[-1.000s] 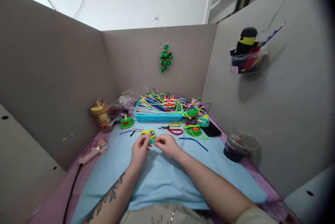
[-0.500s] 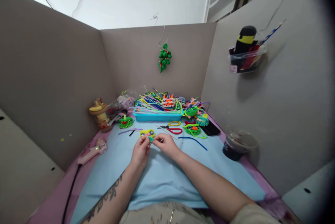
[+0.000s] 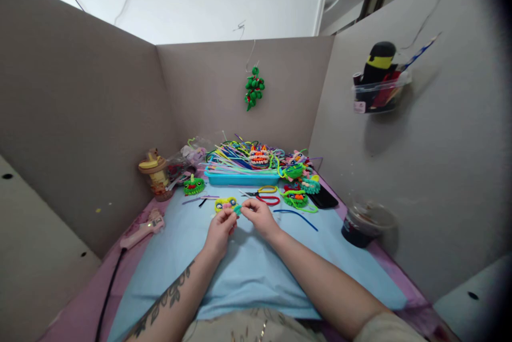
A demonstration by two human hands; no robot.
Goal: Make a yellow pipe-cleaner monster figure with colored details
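Between my two hands is a small teal pipe-cleaner piece (image 3: 237,209), its exact shape partly covered by fingertips. My left hand (image 3: 219,230) pinches its near-left side, and my right hand (image 3: 260,219) has thumb and fingers closed on its right side. Just behind the left fingers, a yellow fuzzy figure (image 3: 220,204) with big eyes and a pink middle lies on the light blue cloth (image 3: 248,272). Scissors (image 3: 269,200) with red and yellow handles rest beyond my right hand. A dark blue pipe cleaner (image 3: 299,216) curves to its right.
A blue tray (image 3: 240,179) heaped with pipe cleaners stands at the back. Green fuzzy figures (image 3: 295,198) and a black phone (image 3: 325,197) are on the right, near a dark tub (image 3: 356,230). At left lie a pink glue gun (image 3: 142,232) and a lidded cup (image 3: 155,176).
Both hands have shifted slightly right and the teal piece is tilted differently, showing more between the fingertips. The whole view has moved a little; the things on the cloth stay put.
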